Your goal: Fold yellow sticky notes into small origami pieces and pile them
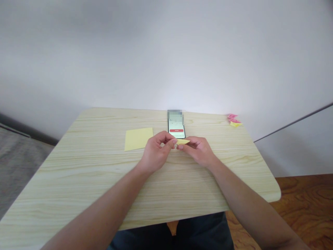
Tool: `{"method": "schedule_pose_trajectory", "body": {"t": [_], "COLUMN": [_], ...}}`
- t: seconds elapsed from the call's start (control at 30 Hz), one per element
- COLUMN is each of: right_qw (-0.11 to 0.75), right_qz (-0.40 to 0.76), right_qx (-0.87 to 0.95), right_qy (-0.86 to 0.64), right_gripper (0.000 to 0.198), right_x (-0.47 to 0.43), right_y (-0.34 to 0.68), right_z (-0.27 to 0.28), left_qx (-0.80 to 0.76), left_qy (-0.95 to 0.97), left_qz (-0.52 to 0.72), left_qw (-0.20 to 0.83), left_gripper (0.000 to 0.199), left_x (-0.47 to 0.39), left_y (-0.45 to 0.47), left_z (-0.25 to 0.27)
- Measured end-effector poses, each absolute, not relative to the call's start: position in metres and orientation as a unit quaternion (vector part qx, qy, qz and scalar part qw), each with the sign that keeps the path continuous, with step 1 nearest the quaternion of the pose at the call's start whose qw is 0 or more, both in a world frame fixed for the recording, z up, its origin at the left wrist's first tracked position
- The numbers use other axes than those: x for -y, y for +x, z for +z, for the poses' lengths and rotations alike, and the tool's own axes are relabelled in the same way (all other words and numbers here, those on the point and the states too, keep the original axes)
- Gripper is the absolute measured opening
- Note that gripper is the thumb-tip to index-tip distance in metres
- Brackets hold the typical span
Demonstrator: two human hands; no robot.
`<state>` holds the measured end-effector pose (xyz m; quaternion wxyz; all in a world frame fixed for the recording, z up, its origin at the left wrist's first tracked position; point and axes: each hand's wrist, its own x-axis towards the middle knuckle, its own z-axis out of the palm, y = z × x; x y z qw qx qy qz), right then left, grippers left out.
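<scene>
Between my two hands is a small folded piece of yellow paper, narrowing to a point on its right. My left hand pinches its left end between thumb and fingers. At the other end, the thumb and fingers of my right hand close on the paper's lower right side. Just behind my hands stands a phone with its screen lit, its lower edge close to the paper. A flat yellow sheet lies on the table to the left, partly behind my left hand.
The pale wood-grain table meets a white wall at its back edge. Near the back right corner sit small folded papers, pink and yellow. A grey surface lies beyond the left edge, brown wood floor at right.
</scene>
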<state>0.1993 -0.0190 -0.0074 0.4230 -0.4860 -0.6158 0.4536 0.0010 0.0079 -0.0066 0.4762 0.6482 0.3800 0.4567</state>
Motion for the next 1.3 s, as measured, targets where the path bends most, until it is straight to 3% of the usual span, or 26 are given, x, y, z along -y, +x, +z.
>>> {"method": "schedule_pose_trajectory", "body": {"t": [0.27,0.6,0.97,1.3], "right_qw": [0.467,0.534,0.510,0.486], "right_qz": [0.402,0.432,0.456,0.455], "right_qx": [0.619,0.559,0.545,0.568], "right_qy": [-0.487,-0.465,-0.485,-0.484], "right_gripper": [0.015,0.015,0.019,0.023], "right_x": [0.0160,0.0132,0.0121,0.0136], "right_y": [0.1993,0.1989,0.2042,0.2038], "right_z": [-0.0080,-0.0088,-0.0060,-0.0037], "left_qx": [-0.396,-0.372,-0.404,-0.414], "left_qy": [0.681,0.736,0.735,0.712], "left_qz": [0.419,0.393,0.422,0.429], "left_qw": [0.451,0.408,0.344,0.370], "left_gripper": [0.018,0.017,0.014,0.017], "left_x": [-0.0073,-0.0074,-0.0071,-0.0096], "left_y": [0.0005,0.0016,0.0005,-0.0011], "left_z": [-0.0038,-0.0071,-0.0051,-0.0074]}}
